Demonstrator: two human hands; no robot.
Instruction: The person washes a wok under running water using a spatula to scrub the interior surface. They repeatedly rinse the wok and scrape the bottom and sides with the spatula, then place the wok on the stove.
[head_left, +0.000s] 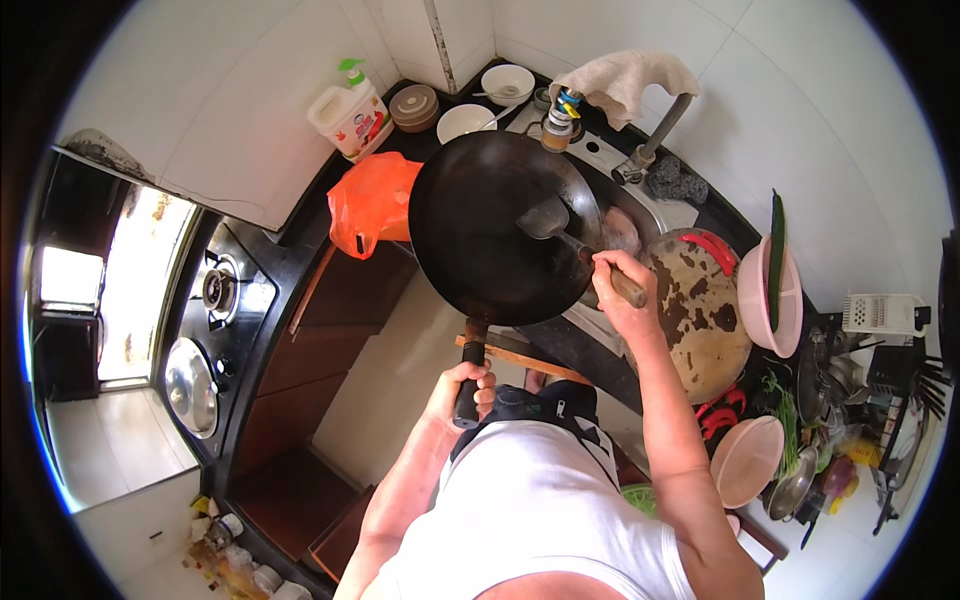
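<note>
My left hand (463, 390) is closed around the black handle of a large dark wok (480, 225), lifted in front of me near the sink corner. My right hand (626, 292) grips the wooden handle of a metal wok spatula (545, 219), whose blade lies over the wok's inside. The wok holds no food that I can see. Part of the sink (651, 214) shows behind the wok's right rim, with a pinkish thing in it that I cannot make out. Right of my right hand is a round, stained chopping board (694, 322) with red peppers (709, 251) on its far edge.
A gas stove (225, 300) with a metal lid (191, 386) stands left. An orange plastic bag (367, 199), white bowls (508, 84) and a detergent jug (349, 116) sit beyond the wok. Behind the sink is a faucet (660, 135) with a cloth. Pink baskets (748, 461) and utensils crowd the right.
</note>
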